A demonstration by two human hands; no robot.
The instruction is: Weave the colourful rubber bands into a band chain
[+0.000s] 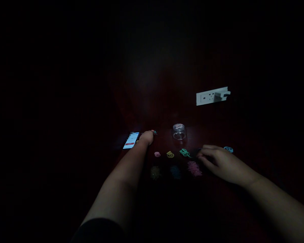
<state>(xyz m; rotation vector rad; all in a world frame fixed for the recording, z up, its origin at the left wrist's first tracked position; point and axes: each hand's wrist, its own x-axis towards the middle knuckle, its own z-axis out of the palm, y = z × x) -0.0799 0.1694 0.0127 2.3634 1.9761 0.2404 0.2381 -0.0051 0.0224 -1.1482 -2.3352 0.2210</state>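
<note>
My left hand (147, 137) reaches far forward beside the lit phone, next to a small heap of coloured bits (154, 132). Its fingers are hidden behind the back of the hand. Over the dark tabletop, my right hand (215, 158) has its fingers closed in a pinch; what they hold is too dark to make out. To its left lies a bundle of green elastic loops (184, 153), then yellow loops (170, 154) and a pink coil (157, 154). Blue loops (228, 149) lie behind this hand. A pile of tiny pink bands (194, 168) sits just below it.
A clear lidded jar (179, 132) stands at the back. The phone (131, 140) lies on the left. Nearer to me are a dim brownish pile (155, 172) and a dark blue pile (175, 172). A wall socket (207, 97) has a plug in it. The surroundings are very dark.
</note>
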